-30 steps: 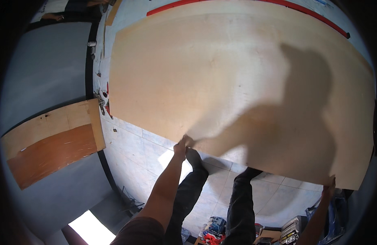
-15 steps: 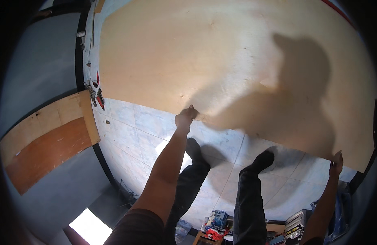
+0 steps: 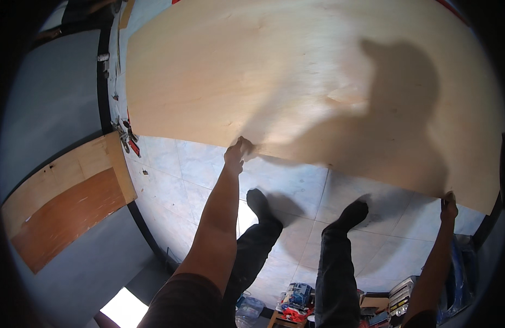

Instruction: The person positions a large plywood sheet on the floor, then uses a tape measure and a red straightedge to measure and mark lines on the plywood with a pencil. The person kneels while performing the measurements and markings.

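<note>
A large, pale plywood sheet (image 3: 209, 82) spreads across the upper part of the head view, with my shadow falling on its right half. My left hand (image 3: 237, 153) grips its near edge left of the middle, the thumb on top and the other fingers partly hidden below. Close to the sheet's right corner, my right hand (image 3: 449, 206) is closed on the same edge. Between the sheet's near edge and the tiled floor (image 3: 296, 186) lies a dark strip of shadow.
Several hand tools (image 3: 129, 139) lie on the floor by the left wall. Wooden boards (image 3: 72, 202) stand against that wall. Behind my feet are a wooden crate (image 3: 285, 320), coloured packages (image 3: 297, 298) and a blue plastic bag (image 3: 460, 273). A dark skirting strip (image 3: 146, 232) edges the floor.
Both hands and the sheet's near edge have shifted slightly away from me and to the left. My feet stay in place, and both hands keep their hold.
</note>
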`<state>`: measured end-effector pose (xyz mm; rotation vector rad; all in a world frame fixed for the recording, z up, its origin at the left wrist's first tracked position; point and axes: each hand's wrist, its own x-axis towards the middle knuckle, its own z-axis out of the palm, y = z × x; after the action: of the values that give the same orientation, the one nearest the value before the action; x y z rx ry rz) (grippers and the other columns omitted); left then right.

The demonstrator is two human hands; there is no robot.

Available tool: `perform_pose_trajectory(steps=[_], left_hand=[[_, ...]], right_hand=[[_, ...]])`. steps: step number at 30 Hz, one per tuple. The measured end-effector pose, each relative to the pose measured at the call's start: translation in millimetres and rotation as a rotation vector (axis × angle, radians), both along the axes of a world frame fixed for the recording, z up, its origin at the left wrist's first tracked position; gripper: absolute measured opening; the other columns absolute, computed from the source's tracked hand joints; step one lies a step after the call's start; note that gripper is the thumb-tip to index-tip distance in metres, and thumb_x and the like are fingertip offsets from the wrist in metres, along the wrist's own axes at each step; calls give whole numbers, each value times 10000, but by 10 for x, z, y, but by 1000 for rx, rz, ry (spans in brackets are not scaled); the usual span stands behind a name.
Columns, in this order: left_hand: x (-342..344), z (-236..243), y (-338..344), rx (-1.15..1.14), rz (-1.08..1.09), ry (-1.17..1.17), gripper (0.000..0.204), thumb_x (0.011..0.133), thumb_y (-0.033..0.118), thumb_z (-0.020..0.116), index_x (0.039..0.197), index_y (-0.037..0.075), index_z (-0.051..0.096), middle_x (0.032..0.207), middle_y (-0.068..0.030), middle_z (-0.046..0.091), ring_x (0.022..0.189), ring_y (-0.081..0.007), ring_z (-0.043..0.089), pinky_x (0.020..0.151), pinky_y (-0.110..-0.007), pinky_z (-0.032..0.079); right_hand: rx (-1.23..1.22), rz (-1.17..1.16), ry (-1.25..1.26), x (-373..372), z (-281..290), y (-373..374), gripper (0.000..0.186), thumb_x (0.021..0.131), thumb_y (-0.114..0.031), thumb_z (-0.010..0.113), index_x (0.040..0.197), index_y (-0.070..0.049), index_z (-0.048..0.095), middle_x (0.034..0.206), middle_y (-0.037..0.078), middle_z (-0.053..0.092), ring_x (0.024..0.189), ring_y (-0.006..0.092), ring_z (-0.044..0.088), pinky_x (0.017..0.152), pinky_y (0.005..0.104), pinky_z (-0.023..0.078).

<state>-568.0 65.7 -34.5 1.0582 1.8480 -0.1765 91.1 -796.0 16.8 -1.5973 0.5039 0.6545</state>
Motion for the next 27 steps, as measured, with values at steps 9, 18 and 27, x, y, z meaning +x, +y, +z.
perform_pose_trajectory(steps=[9, 18, 27], left_hand=[[224, -70, 25, 164, 142, 312, 756, 831, 498, 937, 1365, 17, 704, 1368, -163, 728, 1266, -282, 675, 1051, -395, 563], [166, 414, 50, 232, 496, 207, 879, 698, 510, 1026, 1274, -61, 688, 1211, -194, 762, 1122, -329, 742, 959, -424, 606], [-24, 409, -51, 251, 441, 127, 533, 817, 493, 950, 885, -18, 816, 869, -146, 818, 811, -265, 781, 812, -402, 618]], right_hand=[[-1057, 474, -196, 21, 21, 924, 661, 999, -481, 783, 1442, -32, 584, 1176, 156, 653, 1064, 334, 652, 958, 520, 543], [-691, 1313, -1148, -2167, 342, 5552, 1169, 852, -636, 838, 1757, -185, 252, 1817, 219, 171, 1669, 466, 164, 1279, 715, 228], [-919, 1723, -904, -2644, 311, 6045, 1592, 528, -586, 996, 1790, -279, 75, 1851, 200, 12, 1673, 535, 44, 1179, 850, 248]])
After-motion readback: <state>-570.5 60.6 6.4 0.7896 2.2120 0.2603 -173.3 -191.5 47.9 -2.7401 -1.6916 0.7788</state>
